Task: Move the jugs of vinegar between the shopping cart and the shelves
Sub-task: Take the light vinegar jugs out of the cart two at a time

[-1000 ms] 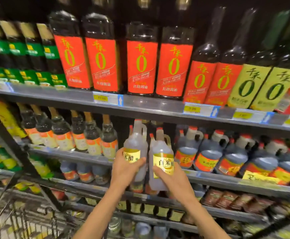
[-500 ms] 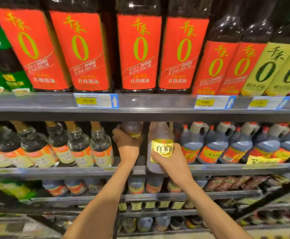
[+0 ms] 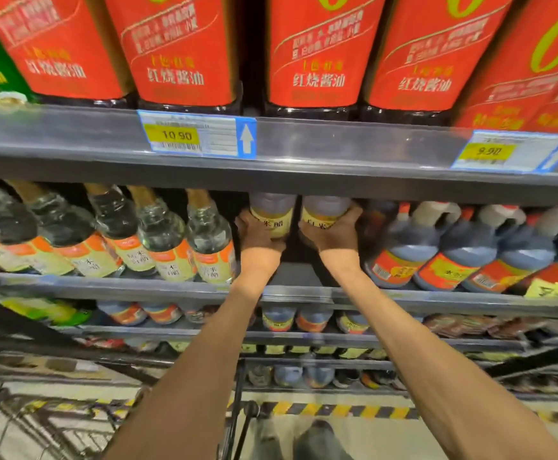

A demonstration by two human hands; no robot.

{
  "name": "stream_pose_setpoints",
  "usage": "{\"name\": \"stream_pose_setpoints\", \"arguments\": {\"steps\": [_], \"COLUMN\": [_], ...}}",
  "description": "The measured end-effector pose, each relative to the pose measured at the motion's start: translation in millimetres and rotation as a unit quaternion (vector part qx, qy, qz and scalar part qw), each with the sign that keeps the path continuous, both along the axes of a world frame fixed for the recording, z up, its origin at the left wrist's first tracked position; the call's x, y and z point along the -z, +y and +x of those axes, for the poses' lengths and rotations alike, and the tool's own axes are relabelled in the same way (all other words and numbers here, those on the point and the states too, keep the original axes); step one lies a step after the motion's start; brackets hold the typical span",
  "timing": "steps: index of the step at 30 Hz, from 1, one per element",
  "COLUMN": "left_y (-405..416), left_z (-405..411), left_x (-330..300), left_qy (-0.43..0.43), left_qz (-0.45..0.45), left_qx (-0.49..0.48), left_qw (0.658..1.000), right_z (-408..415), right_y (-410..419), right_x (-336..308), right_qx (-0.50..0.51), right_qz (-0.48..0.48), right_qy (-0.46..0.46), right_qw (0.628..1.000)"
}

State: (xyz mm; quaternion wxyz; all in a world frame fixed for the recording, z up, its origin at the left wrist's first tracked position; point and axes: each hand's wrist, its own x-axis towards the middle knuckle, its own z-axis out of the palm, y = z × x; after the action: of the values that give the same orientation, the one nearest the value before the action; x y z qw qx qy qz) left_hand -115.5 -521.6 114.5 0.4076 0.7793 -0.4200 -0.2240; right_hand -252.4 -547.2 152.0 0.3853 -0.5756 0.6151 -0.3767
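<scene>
The grey shelf (image 3: 281, 287) is carrying clear bottles (image 3: 204, 240) to the left of its open gap and dark red-labelled jugs (image 3: 400, 250) to the right. In that gap two pale vinegar jugs are standing side by side, the left jug (image 3: 272, 210) and the right jug (image 3: 324, 209). The left hand (image 3: 257, 232) is wrapping its fingers around the left jug, while the right hand (image 3: 332, 230) is clasping the right jug.

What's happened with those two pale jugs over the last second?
Both jugs went from held out in front of the shelves into the gap on the middle shelf. The left hand still grips the left jug, the right hand the right jug; neither is released. The neighbouring clear bottles and dark jugs stayed put.
</scene>
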Motion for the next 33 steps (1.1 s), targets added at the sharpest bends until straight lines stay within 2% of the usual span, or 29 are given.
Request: {"name": "stream_pose_setpoints", "arguments": {"steps": [3, 10, 23, 30, 33], "left_y": [-3, -17, -63, -59, -58], "left_z": [3, 9, 12, 8, 9], "left_x": [3, 13, 24, 33, 34], "left_qy": [0.021, 0.019, -0.065, -0.095, -0.078], "left_qz": [-0.028, -0.048, -0.081, -0.078, -0.078], "left_qx": [-0.008, -0.038, -0.103, -0.087, -0.075], "left_qw": [0.999, 0.998, 0.989, 0.989, 0.991], "right_z": [11, 3, 10, 16, 14], "right_y": [-20, -31, -82, -81, -81], "right_x": [12, 47, 58, 68, 67], "right_qx": [-0.029, -0.043, -0.065, -0.039, -0.029], "right_qz": [-0.020, -0.007, -0.056, -0.086, -0.088], "right_qy": [-0.004, 0.076, 0.023, 0.079, 0.015], "right_qw": [0.999, 0.996, 0.996, 0.992, 0.996]}}
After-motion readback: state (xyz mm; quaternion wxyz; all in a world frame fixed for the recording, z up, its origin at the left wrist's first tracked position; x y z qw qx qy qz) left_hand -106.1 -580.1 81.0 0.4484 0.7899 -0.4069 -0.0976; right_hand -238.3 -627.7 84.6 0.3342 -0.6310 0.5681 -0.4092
